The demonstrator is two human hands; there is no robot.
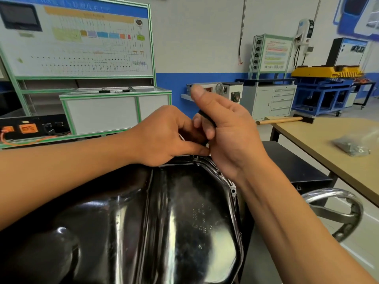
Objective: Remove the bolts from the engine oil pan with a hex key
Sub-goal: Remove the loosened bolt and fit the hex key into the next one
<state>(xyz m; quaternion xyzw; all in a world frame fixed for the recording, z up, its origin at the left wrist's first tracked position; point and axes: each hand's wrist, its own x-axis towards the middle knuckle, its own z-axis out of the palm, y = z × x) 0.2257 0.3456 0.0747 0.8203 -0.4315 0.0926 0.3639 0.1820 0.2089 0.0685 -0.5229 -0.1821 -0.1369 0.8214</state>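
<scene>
A glossy black engine oil pan (180, 222) fills the lower middle of the head view. Its flange runs along the far and right edges, with an empty bolt hole (194, 156) at the far end and another (233, 190) on the right side. My right hand (223, 130) grips the black handle of the hex key (206, 117) just above the far flange, thumb raised. My left hand (166, 136) meets it from the left, its curled fingertips pinching at the tool's lower end; the key's tip and any bolt there are hidden by the fingers.
A wooden-topped table (328, 144) stands at the right, bearing a plastic bag of hardware (352, 146) and a wooden-handled hammer (283, 120). A chrome handwheel (338, 212) sits beside the pan at the right. Training boards and cabinets line the back wall.
</scene>
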